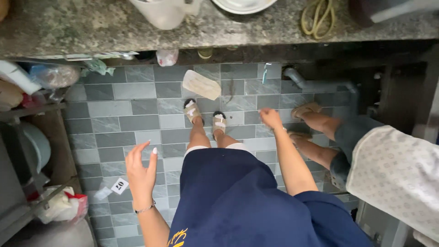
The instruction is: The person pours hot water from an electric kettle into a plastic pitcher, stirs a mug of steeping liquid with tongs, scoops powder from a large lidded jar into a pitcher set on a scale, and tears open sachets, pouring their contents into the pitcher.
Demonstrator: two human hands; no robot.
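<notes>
I look straight down at my own body in a dark blue garment and my sandalled feet (206, 116) on grey floor tiles. My left hand (141, 171) hangs at the lower left, fingers spread, holding nothing, a thin bracelet on its wrist. My right hand (270, 118) is held out to the right of my feet, fingers curled loosely, with nothing in it. A beige flat piece (201, 84) lies on the tiles just ahead of my feet.
A stone counter (91, 29) runs along the top with a white plastic jug (162, 13), a plate (242, 4) and a coiled cord (318, 17). Another person's legs (320, 137) and patterned clothing stand at my right. Cluttered shelves (32, 137) fill the left; a grey pipe (315, 84) is under the counter.
</notes>
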